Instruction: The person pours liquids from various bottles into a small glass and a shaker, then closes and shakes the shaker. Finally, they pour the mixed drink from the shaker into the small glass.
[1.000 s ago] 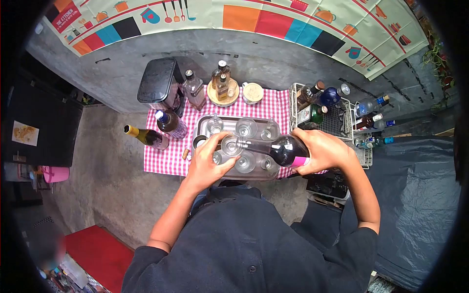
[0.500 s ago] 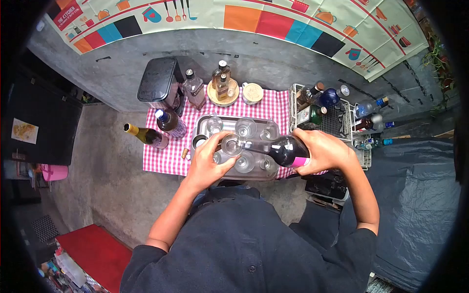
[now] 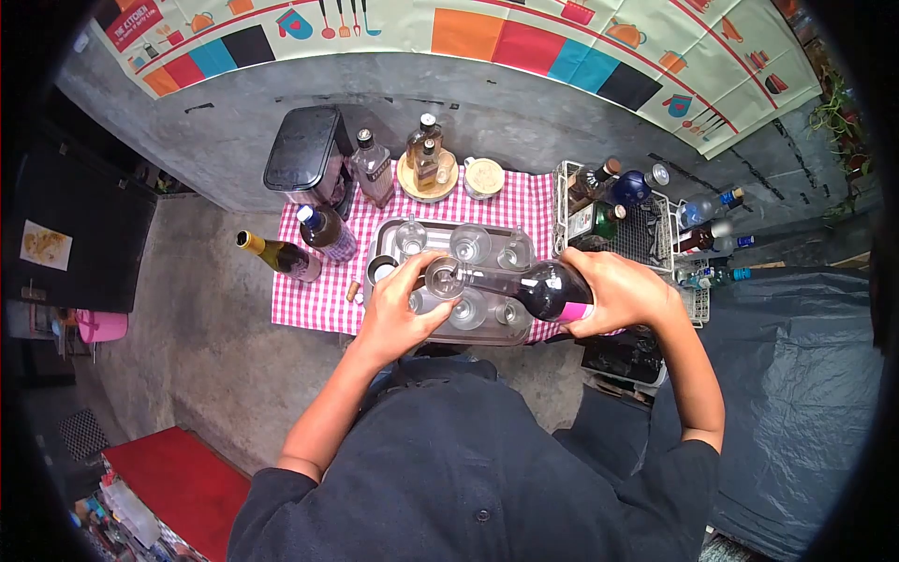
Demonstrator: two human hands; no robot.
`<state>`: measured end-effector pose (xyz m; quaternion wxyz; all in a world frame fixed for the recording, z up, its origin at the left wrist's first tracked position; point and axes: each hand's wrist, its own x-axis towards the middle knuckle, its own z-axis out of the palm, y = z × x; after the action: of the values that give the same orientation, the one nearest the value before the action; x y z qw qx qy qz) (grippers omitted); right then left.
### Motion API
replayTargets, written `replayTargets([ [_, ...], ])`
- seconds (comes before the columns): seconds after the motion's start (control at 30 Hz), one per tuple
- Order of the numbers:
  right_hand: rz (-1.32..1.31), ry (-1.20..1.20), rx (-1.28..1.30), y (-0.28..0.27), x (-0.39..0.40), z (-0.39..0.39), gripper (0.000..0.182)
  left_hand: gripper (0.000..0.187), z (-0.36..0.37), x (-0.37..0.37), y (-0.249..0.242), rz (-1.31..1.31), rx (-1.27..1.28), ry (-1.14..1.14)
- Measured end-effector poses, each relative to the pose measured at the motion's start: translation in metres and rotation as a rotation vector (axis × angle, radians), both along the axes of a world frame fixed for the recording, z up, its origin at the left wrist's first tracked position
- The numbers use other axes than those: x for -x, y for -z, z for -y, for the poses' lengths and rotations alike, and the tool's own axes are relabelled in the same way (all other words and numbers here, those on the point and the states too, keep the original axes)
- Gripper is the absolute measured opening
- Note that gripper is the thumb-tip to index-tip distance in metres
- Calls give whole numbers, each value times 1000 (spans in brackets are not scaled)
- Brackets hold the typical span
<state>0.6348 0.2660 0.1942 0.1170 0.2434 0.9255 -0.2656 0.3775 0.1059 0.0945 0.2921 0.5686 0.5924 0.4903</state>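
Note:
My left hand (image 3: 393, 317) is closed around a clear drinking glass (image 3: 443, 278), thumb and fingers on either side of it. In my right hand (image 3: 626, 292) is a dark bottle (image 3: 552, 288) with a pink label, gripped around its base end. The bottle lies tilted to the left, its clear neck reaching the rim of the glass. Whether liquid runs from it I cannot make out. Both are above a grey tray (image 3: 482, 339) bearing several clear glasses, among them a stemmed glass (image 3: 410, 238) and a wide glass (image 3: 469, 244).
On the checked cloth (image 3: 524, 192) stand a yellow-necked bottle (image 3: 281, 257), a blue-capped bottle (image 3: 328, 236), a clear bottle (image 3: 374, 170) and a lidded dark container (image 3: 304, 155). A wooden dish (image 3: 407, 187) holds small bottles. At right, a wire basket (image 3: 562, 211) contains several bottles.
The camera view has shifted very slightly. Both hands, the glass and the tilted bottle keep nearly the same position.

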Motion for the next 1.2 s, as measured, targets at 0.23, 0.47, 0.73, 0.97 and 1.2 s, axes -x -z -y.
replayTargets([
  [0.23, 15, 8, 11, -1, 0, 1, 64, 58, 0, 0, 2, -42, -35, -4],
  [0.47, -19, 21, 38, -3, 0, 3, 65, 57, -1, 0, 3, -32, -28, 5],
  [0.73, 19, 32, 15, -3, 2, 4, 63, 56, -2, 2, 1, -53, -25, 5],
  [0.97, 7, 34, -3, -2, 3, 6, 61, 56, -2, 7, 3, -26, -13, 24],
  [1.2, -24, 64, 31, 5, 14, 13, 62, 55, 3, 22, 0, 21, -9, 43],
])
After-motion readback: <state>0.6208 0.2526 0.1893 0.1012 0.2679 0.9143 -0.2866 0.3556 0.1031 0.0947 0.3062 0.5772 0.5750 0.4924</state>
